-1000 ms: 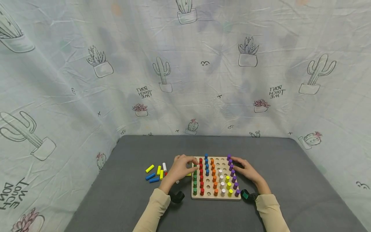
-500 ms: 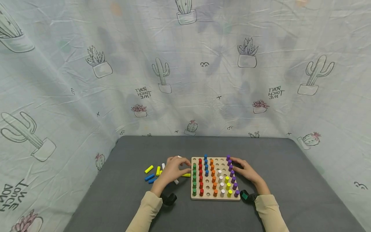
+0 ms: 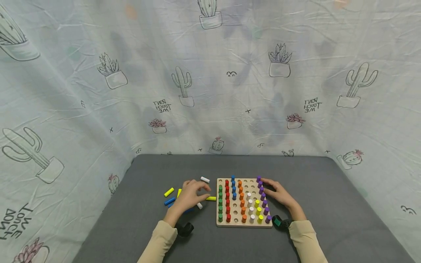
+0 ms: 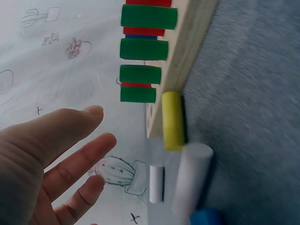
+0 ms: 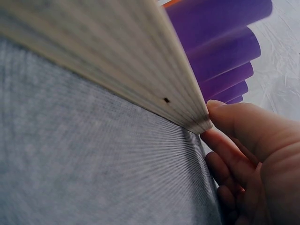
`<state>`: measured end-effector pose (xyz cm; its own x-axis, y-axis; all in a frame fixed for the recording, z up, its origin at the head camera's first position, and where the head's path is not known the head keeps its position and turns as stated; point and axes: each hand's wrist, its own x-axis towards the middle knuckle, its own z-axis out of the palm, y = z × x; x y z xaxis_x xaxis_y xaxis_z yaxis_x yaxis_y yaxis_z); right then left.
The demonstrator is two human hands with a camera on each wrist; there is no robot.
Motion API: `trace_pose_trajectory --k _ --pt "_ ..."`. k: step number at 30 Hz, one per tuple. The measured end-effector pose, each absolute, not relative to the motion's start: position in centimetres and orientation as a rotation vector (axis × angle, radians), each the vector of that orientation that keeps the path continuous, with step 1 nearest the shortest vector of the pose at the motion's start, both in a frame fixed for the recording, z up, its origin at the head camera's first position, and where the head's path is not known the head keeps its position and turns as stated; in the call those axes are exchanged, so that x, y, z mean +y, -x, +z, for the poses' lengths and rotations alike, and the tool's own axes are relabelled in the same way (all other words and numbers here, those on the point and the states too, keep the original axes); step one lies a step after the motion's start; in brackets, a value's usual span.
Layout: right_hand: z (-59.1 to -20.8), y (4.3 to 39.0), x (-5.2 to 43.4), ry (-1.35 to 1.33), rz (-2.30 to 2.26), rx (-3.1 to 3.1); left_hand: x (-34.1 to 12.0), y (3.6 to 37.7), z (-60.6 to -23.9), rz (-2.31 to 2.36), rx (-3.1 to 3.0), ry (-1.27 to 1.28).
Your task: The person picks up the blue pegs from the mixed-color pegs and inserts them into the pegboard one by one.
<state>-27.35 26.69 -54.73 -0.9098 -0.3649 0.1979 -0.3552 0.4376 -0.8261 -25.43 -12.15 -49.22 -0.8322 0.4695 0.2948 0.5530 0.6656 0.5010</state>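
Observation:
A wooden pegboard (image 3: 245,225) carries rows of green, red, blue, orange, white, yellow and purple pegs; some holes are bare. My right hand (image 3: 280,193) pinches its far right corner, thumb and fingers (image 5: 229,152) on either side of the edge, beside the purple pegs (image 5: 225,51). Left of the board, my left hand (image 3: 190,196) hovers over loose pegs with thumb and fingers apart and nothing between them. Nearest to it lie a yellow peg (image 3: 211,198) against the board's left side, a white peg (image 3: 199,205), and another white peg (image 3: 205,179) farther back.
More loose pegs lie left of my left hand, among them a yellow peg (image 3: 169,192) and a blue peg (image 3: 169,200); the hand covers part of the pile. Behind the grey table (image 3: 296,166) hangs a cactus-print cloth (image 3: 210,91).
My left hand has drawn back leftward from the board's green row to above the loose pegs, uncovering the yellow peg and the far white peg. The right hand stays at the corner.

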Motion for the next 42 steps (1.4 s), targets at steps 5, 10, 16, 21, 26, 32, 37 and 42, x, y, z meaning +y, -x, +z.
trace_pose_trajectory --k 5,10,16,21,26,32,37,42 --pt "-54.8 27.4 26.7 0.690 -1.518 2.665 -13.0 25.1 -49.7 -0.878 -2.746 0.829" --pt "-54.8 27.4 26.8 0.738 -1.533 2.669 -13.7 24.8 -49.7 -0.845 -2.743 0.804" --pt "-54.8 27.5 26.9 0.752 -1.531 2.671 -14.4 24.6 -49.7 -0.816 -2.708 0.798" --pt "-54.9 27.6 26.9 0.748 -1.533 2.648 -15.1 24.3 -49.9 -0.824 -2.679 0.799" --pt "-54.9 27.6 26.9 0.738 -1.542 2.637 -15.6 24.0 -49.9 -0.818 -2.696 0.791" --pt "-54.8 27.4 26.9 0.736 -1.552 2.646 -16.1 23.8 -50.1 -0.802 -2.731 0.765" --pt "-55.0 27.6 27.0 0.763 -1.544 2.639 -16.6 23.6 -50.6 -0.761 -2.701 0.765" --pt "-55.1 27.7 27.1 0.786 -1.525 2.657 -17.1 23.4 -51.0 -0.728 -2.716 0.753"
